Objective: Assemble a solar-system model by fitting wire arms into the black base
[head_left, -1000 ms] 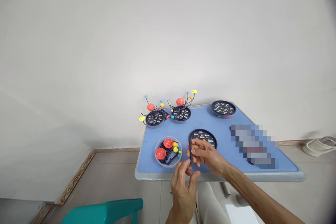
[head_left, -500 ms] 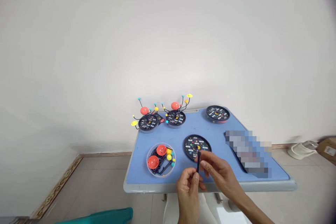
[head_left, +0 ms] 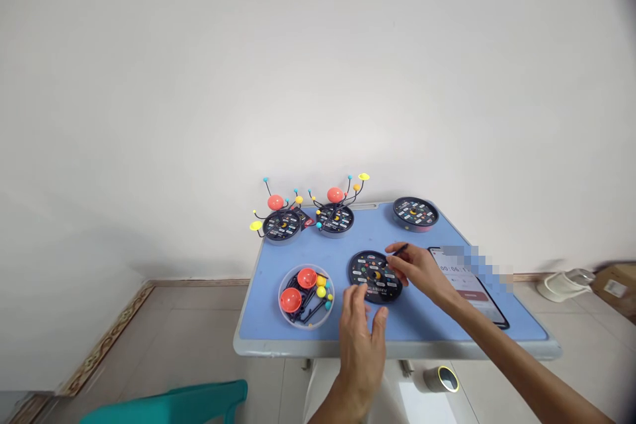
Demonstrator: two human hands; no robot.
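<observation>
On the blue table [head_left: 348, 328] lies a black round base disc [head_left: 375, 275] with coloured labels. My right hand [head_left: 420, 270] reaches over its right side and pinches a thin black rod [head_left: 399, 251] between the fingertips. At the disc's near left edge rests my left hand [head_left: 364, 331], fingers apart, holding nothing. Left of the disc stands a clear round dish [head_left: 305, 296] with orange half-shells, small yellow and teal balls and black rods.
Two assembled models [head_left: 283, 215] [head_left: 336, 209] with orange balls on black arms stand at the table's far edge, another base disc [head_left: 415, 213] at the far right. A phone [head_left: 470, 285] lies right. A teal chair [head_left: 169, 403] is low left.
The hands have parted. My right hand carried the black rod forward over the disc, and my left hand let go and moved to the disc's near edge.
</observation>
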